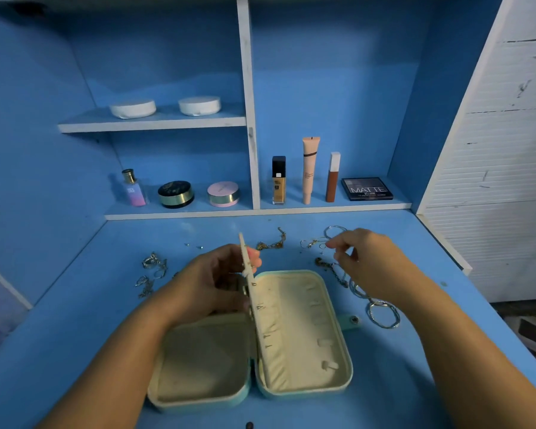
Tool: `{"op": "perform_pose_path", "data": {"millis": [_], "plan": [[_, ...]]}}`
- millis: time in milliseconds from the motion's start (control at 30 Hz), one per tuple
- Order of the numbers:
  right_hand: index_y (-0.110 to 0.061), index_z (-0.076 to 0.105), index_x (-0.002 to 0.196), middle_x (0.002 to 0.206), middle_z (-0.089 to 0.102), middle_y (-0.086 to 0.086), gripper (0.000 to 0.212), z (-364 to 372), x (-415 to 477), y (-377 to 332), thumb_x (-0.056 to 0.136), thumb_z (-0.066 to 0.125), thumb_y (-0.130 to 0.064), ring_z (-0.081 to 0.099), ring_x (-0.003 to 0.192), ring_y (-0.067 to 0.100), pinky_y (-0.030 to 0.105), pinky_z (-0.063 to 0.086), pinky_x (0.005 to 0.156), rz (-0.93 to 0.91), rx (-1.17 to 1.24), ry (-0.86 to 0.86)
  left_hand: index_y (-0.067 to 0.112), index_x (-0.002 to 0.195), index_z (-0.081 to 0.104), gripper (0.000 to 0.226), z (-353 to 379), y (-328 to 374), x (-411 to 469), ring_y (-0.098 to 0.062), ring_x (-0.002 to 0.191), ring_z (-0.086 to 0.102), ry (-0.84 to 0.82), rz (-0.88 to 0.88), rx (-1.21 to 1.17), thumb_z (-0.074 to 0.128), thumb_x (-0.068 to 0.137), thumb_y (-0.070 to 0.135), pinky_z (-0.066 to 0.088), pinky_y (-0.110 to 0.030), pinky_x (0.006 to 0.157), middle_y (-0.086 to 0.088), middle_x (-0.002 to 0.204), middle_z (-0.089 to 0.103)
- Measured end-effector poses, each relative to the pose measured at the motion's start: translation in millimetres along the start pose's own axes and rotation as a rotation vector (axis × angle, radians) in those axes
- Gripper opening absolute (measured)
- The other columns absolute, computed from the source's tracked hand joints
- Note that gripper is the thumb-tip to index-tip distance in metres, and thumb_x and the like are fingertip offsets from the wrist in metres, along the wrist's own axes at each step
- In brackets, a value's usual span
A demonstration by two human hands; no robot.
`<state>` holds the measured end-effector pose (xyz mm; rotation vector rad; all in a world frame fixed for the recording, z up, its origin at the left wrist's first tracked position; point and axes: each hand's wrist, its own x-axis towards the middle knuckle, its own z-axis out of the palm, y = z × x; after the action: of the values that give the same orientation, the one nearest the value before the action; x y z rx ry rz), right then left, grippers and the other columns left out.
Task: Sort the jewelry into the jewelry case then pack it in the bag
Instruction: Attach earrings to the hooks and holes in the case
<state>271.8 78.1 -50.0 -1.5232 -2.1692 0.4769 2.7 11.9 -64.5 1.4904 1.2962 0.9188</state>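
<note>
My left grip [211,280] is clamped on the cream middle panel [245,261] of the jewelry case [294,351], thumb on one face and fingers on the other, holding it upright. A few small gold pieces are pinned along the panel below my fingers. The case lies open on the blue desk [75,320], directly beneath and nearer me than this grip. My right grip [369,261] hovers above the desk beyond the case's right half. Its fingers are curled and its fingertips are at a tangle of thin gold rings [314,243]; I cannot tell whether they pinch one. A gold chain [273,243] lies between the two grips. Silver hoops [382,314] rest under my right wrist, and silver pieces [152,264] lie left of my left grip.
</note>
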Motion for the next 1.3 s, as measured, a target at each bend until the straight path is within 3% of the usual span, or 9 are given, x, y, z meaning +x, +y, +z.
{"op": "perform_pose_path", "data": {"millis": [167, 300, 433, 733, 867, 967, 1100, 1233, 1300], "plan": [[-0.023, 0.067, 0.113, 0.111, 0.053, 0.003, 0.024, 14.4, 39.4, -4.1, 0.09, 0.061, -0.028, 0.049, 0.109, 0.019, 0.031, 0.044, 0.09, -0.171, -0.276, -0.177, 0.018, 0.11, 0.062, 0.055, 2.5, 4.9, -5.9, 0.003, 0.09, 0.066, 0.064, 0.03, -0.003, 0.07, 0.072, -0.02, 0.052, -0.012, 0.069, -0.003, 0.109, 0.069], [-0.025, 0.068, 0.112, 0.115, 0.051, 0.002, 0.023, 18.5, 51.0, -12.6, 0.09, 0.061, -0.03, 0.041, 0.115, 0.02, 0.034, 0.043, 0.095, -0.211, -0.389, -0.245, 0.017, 0.111, 0.063, 0.054, 1.9, 3.6, -6.1, 0.001, 0.092, 0.067, 0.071, 0.017, -0.041, 0.069, 0.073, -0.021, 0.053, -0.015, 0.067, 0.001, 0.104, 0.071], [-0.024, 0.07, 0.11, 0.116, 0.049, 0.002, 0.023, 20.0, 55.4, -18.3, 0.09, 0.062, -0.031, 0.04, 0.115, 0.021, 0.034, 0.044, 0.094, -0.188, -0.472, -0.301, 0.017, 0.112, 0.063, 0.052, -0.7, 1.5, -4.9, -0.004, 0.095, 0.068, 0.057, 0.016, -0.061, 0.069, 0.074, -0.019, 0.054, -0.018, 0.068, 0.0, 0.107, 0.071], [-0.021, 0.067, 0.109, 0.114, 0.049, 0.004, 0.023, 28.8, 53.0, -16.7, 0.093, 0.051, -0.028, 0.044, 0.108, 0.022, 0.032, 0.043, 0.082, -0.266, -0.535, -0.256, 0.015, 0.109, 0.064, 0.042, -1.6, 4.1, -6.3, -0.008, 0.092, 0.068, 0.043, 0.042, -0.061, 0.068, 0.077, -0.012, 0.054, -0.019, 0.069, -0.006, 0.107, 0.07], [-0.017, 0.065, 0.095, 0.102, 0.05, 0.002, 0.014, 25.0, 39.2, -19.3, 0.089, 0.054, -0.024, 0.053, 0.092, 0.019, 0.03, 0.047, 0.075, -0.242, -0.271, -0.155, 0.016, 0.108, 0.064, 0.041, -2.5, 2.4, -5.5, -0.011, 0.095, 0.068, 0.044, 0.061, -0.049, 0.068, 0.078, -0.011, 0.055, -0.021, 0.072, -0.003, 0.108, 0.069], [-0.023, 0.059, 0.081, 0.088, 0.049, -0.006, 0.006, 17.7, 9.9, -35.4, 0.087, 0.057, -0.022, 0.05, 0.073, 0.005, 0.016, 0.037, 0.063, -0.257, 0.038, -0.076, 0.017, 0.108, 0.064, 0.044, -2.9, 0.4, -4.7, -0.008, 0.094, 0.068, 0.046, 0.056, -0.059, 0.066, 0.078, -0.015, 0.055, -0.02, 0.071, -0.001, 0.107, 0.071], [-0.023, 0.069, 0.084, 0.086, 0.048, -0.005, 0.007, 31.3, -29.2, -41.8, 0.084, 0.062, -0.022, 0.045, 0.078, 0.006, 0.009, 0.032, 0.067, -0.349, 0.005, -0.08, 0.014, 0.109, 0.063, 0.046, -2.9, -1.2, -3.4, -0.009, 0.094, 0.067, 0.033, 0.058, -0.074, 0.065, 0.077, -0.019, 0.054, -0.02, 0.072, -0.004, 0.107, 0.07], [-0.024, 0.073, 0.072, 0.078, 0.05, -0.002, 0.011, 43.9, -43.9, -27.5, 0.071, 0.062, -0.026, 0.048, 0.074, 0.019, 0.031, 0.047, 0.066, -0.384, -0.09, -0.04, 0.014, 0.11, 0.063, 0.046, -3.2, -4.7, -2.7, -0.009, 0.096, 0.068, 0.032, 0.041, -0.121, 0.065, 0.077, -0.018, 0.054, -0.021, 0.072, 0.002, 0.103, 0.072], [-0.026, 0.075, 0.074, 0.08, 0.052, -0.001, 0.009, 41.7, -44.3, -26.5, 0.073, 0.066, -0.027, 0.046, 0.075, 0.017, 0.03, 0.045, 0.066, -0.396, -0.112, -0.045, 0.014, 0.111, 0.062, 0.048, -4.0, -6.6, -2.3, -0.01, 0.1, 0.067, 0.028, 0.035, -0.119, 0.065, 0.077, -0.019, 0.054, -0.022, 0.074, 0.002, 0.106, 0.072]]}}
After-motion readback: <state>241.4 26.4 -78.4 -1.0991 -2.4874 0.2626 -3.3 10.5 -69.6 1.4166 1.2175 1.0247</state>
